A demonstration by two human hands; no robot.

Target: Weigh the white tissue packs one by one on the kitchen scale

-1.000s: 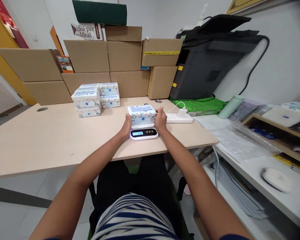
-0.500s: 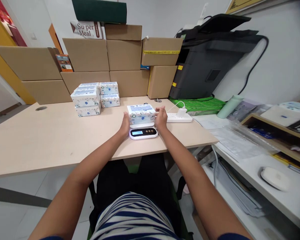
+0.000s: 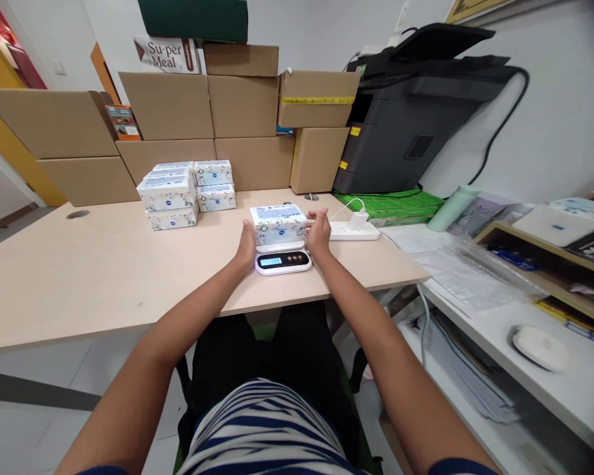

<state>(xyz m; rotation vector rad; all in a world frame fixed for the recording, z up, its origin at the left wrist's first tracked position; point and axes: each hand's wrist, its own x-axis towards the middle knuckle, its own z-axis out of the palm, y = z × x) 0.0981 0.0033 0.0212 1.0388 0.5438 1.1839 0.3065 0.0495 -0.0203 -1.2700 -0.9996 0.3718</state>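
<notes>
A white, leaf-patterned tissue pack (image 3: 279, 225) with blue lettering rests flat on a white digital kitchen scale (image 3: 284, 262). The scale's small display is lit, though its digits are too blurred to read. My left hand (image 3: 245, 247) stands along the left side of the pack, fingers straight and thumb up, open. On the other side, my right hand (image 3: 319, 233) is close to the pack's right end, its fingers loosely bent and apart. Whether the fingertips touch the pack is hard to tell.
Several similar tissue packs (image 3: 167, 191) are stacked at the back left of the table (image 3: 103, 264). Cardboard boxes (image 3: 245, 109) line the back edge. A power strip (image 3: 354, 231) lies right of my right hand, before a large dark printer (image 3: 396, 125).
The view has shifted slightly, moving everything a little left and up in the picture. Both hands stay beside the pack, which remains on the scale.
</notes>
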